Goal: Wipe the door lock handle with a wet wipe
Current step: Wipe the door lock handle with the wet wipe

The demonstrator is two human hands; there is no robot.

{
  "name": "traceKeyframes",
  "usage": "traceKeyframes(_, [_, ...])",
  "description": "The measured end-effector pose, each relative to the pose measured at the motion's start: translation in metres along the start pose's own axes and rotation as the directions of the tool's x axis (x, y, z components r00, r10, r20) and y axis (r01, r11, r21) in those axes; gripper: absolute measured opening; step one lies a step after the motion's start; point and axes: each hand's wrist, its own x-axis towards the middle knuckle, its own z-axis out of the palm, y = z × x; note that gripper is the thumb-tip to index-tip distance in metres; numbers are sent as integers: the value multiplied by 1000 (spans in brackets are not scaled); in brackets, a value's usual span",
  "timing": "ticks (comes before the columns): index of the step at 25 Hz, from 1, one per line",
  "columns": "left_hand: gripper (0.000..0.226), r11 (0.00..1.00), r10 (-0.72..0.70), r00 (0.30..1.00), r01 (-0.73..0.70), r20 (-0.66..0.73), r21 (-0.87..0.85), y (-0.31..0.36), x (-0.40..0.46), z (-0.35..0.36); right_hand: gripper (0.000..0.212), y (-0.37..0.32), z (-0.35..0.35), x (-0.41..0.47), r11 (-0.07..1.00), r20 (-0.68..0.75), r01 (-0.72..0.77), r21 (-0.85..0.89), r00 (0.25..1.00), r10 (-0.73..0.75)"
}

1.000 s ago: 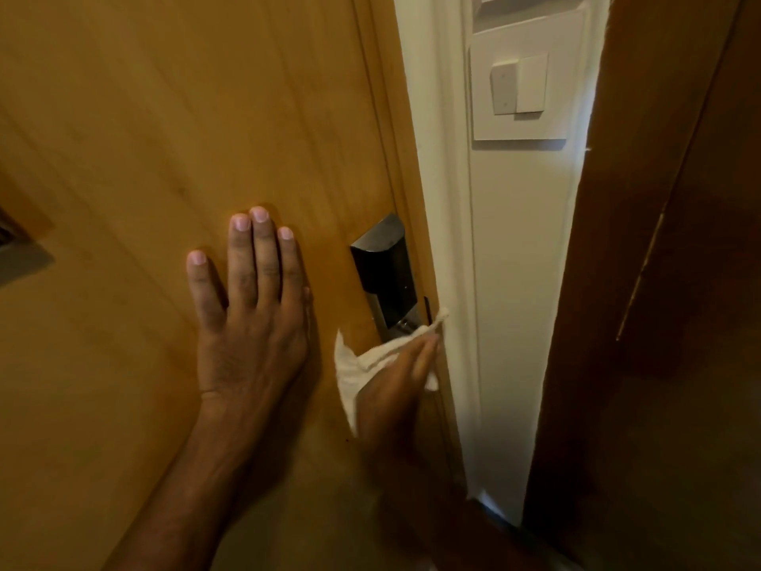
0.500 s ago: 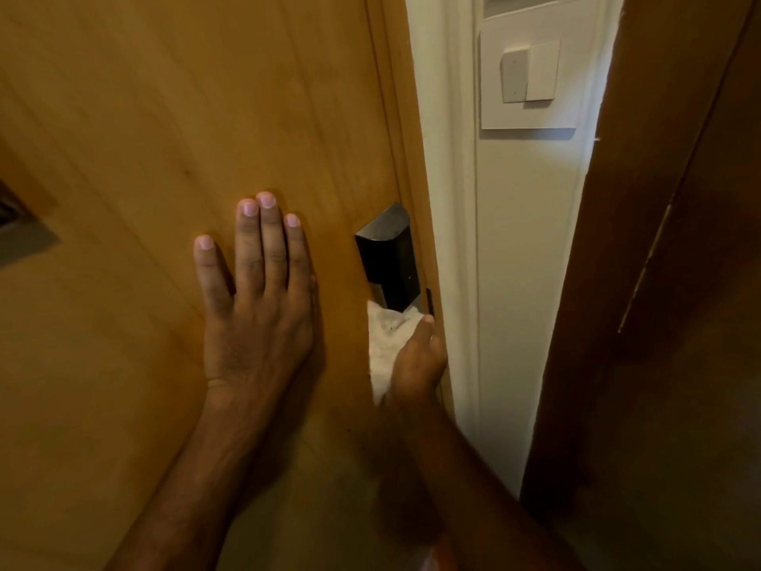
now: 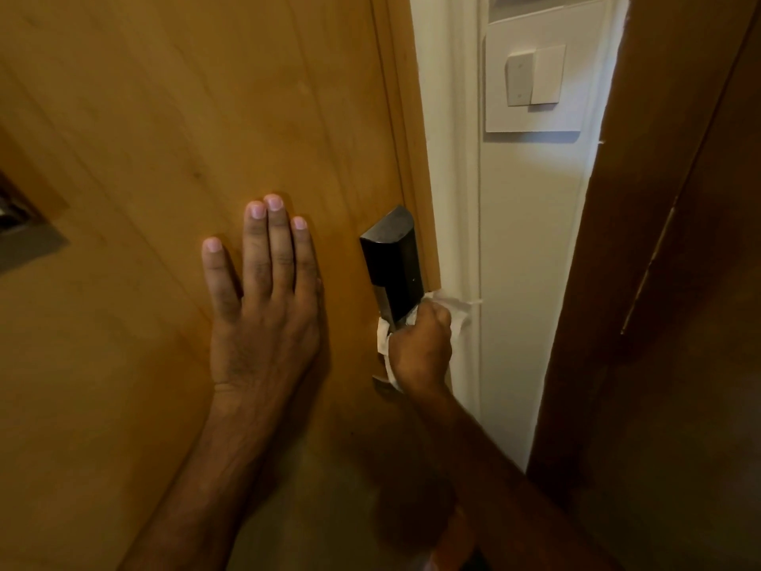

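Note:
A black and silver door lock (image 3: pixel 393 267) is mounted near the right edge of a light wooden door (image 3: pixel 164 117). My right hand (image 3: pixel 420 350) is closed around a white wet wipe (image 3: pixel 384 337) and wrapped over the lower part of the lock, where the handle is hidden under hand and wipe. A bit of metal (image 3: pixel 381 383) shows below my fist. My left hand (image 3: pixel 263 307) lies flat on the door to the left of the lock, fingers spread and pointing up.
A white wall strip with a light switch plate (image 3: pixel 535 76) stands right of the door frame. A dark brown wooden panel (image 3: pixel 679 282) fills the right side. A grey metal fitting (image 3: pixel 24 241) sits at the left edge of the door.
My right hand has moved up and right along the lock, from fingertips pressing the wipe to a closed grip around it. My left hand stays flat on the door.

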Motion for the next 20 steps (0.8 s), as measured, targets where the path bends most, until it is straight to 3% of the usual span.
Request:
traceKeyframes(1, [60,1000,-8,1000,8,2,16,0,-1,1,52,14,0,-11,994,-34,-44,99,998,47])
traceKeyframes(3, [60,1000,-13,1000,13,-2,2,1,-2,2,51,22,-2,-52,951,88,-49,304,996,23])
traceKeyframes(4, [61,1000,-10,1000,10,-6,-8,0,-2,2,53,28,-10,-71,961,137,-99,260,988,65])
traceKeyframes(6, [61,1000,-16,1000,16,-9,10,-1,-1,4,43,30,-20,-72,953,61,-32,301,998,15])
traceKeyframes(7, [61,1000,-16,1000,16,-6,8,-1,-1,4,34,25,-16,-63,958,-48,35,283,999,-22])
traceKeyframes(10, [61,1000,-16,1000,16,7,7,0,0,0,29,-8,-12,-29,989,-82,149,-12,985,-149])
traceKeyframes(13, [61,1000,-4,1000,3,13,27,0,1,-2,41,-10,-22,-15,996,-3,-13,-84,1000,13])
traceKeyframes(15, [60,1000,1,1000,-2,23,26,1,1,-2,50,6,-19,-35,952,117,17,-306,993,20])
traceKeyframes(16, [60,1000,0,1000,-1,23,23,0,2,-2,56,17,-8,-51,934,63,-69,-351,993,97])
traceKeyframes(17, [60,1000,-9,1000,8,23,13,0,2,-2,59,25,-1,-61,931,-38,-71,-359,997,62])
traceKeyframes(18, [60,1000,-15,1000,14,19,5,-1,2,-1,59,24,9,-61,965,-178,-211,-156,967,183])
traceKeyframes(20, [59,1000,-21,1000,21,14,6,-1,2,-1,52,17,1,-66,945,-142,-198,-259,976,165])
